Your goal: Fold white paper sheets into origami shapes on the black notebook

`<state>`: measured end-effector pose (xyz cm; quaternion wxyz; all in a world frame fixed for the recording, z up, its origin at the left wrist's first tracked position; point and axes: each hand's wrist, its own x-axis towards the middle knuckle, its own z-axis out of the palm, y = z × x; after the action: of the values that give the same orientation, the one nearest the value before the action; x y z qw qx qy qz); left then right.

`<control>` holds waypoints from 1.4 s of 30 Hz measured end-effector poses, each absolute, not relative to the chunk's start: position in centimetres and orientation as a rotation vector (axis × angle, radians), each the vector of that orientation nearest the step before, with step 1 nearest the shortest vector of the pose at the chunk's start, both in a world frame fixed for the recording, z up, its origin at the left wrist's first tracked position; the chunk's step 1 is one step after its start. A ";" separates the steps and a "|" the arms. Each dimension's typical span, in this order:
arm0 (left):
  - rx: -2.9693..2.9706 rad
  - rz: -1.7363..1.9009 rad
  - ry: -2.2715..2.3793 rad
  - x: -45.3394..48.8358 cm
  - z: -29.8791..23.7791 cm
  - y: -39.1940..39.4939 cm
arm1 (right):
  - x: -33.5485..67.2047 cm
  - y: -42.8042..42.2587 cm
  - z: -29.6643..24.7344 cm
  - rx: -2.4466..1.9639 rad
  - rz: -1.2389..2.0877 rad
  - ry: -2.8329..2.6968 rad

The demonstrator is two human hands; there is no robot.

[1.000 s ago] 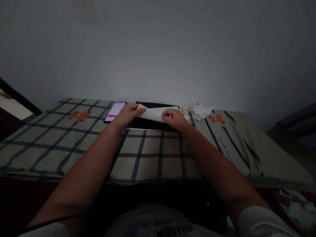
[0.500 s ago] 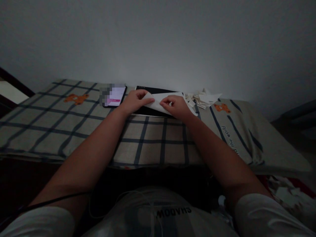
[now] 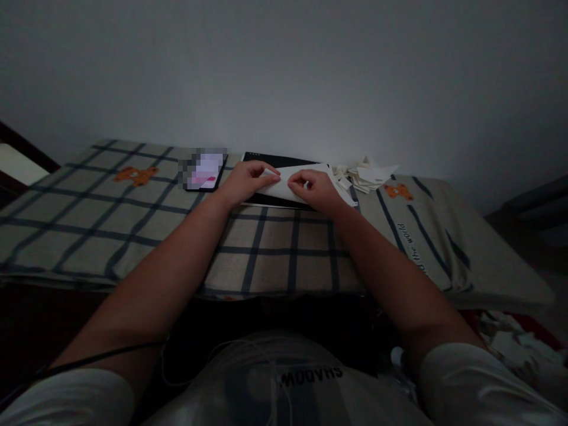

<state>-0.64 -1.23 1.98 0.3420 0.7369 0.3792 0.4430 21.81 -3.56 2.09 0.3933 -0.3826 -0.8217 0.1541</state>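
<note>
Both my hands rest on a white sheet of paper [image 3: 290,177] that lies folded on a dark flat board [image 3: 275,161] at the far side of the checked cloth. My left hand [image 3: 243,182] presses on the paper's left part, fingers curled with the tips on the sheet. My right hand [image 3: 316,189] pinches the paper near its middle fold with thumb and fingers together. The paper's right corner sticks out past my right hand.
A phone [image 3: 205,171] with a lit screen lies left of the board. A heap of folded white paper pieces [image 3: 366,174] sits to the right of it. The checked cloth [image 3: 133,219] with orange bear prints covers the surface, against a plain wall.
The raised flap of paper has been brought down flatter onto the board, and my two hands have come closer together on it. The view has tilted slightly.
</note>
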 end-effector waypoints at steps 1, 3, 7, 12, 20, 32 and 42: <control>1.920 1.151 0.994 -0.7 1.9 -1.2 | 21.6 -3.6 2.0 -0.967 0.390 -2.075; 1.935 1.138 1.002 -0.7 1.9 -1.1 | 21.3 -3.6 1.8 -0.974 0.372 -2.063; 2.030 1.156 1.015 -0.6 2.0 -1.2 | 21.0 -3.9 1.7 -0.970 0.346 -2.084; 2.167 1.133 0.874 -0.6 2.4 -1.4 | 20.9 -3.8 1.7 -0.934 0.344 -2.085; 2.098 1.084 1.085 -0.6 2.5 -1.8 | 20.8 -3.3 1.3 -0.908 0.375 -2.050; 2.121 1.058 1.069 -0.7 2.3 -1.8 | 20.5 -4.3 2.0 -0.973 0.474 -2.023; 2.018 1.104 1.034 -0.8 2.4 -1.7 | 20.7 -4.5 2.8 -1.044 0.534 -2.013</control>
<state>-0.85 -1.72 2.40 0.3051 0.7620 0.3905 0.4169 20.71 -4.53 2.78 0.3948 -0.4118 -0.7938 0.2108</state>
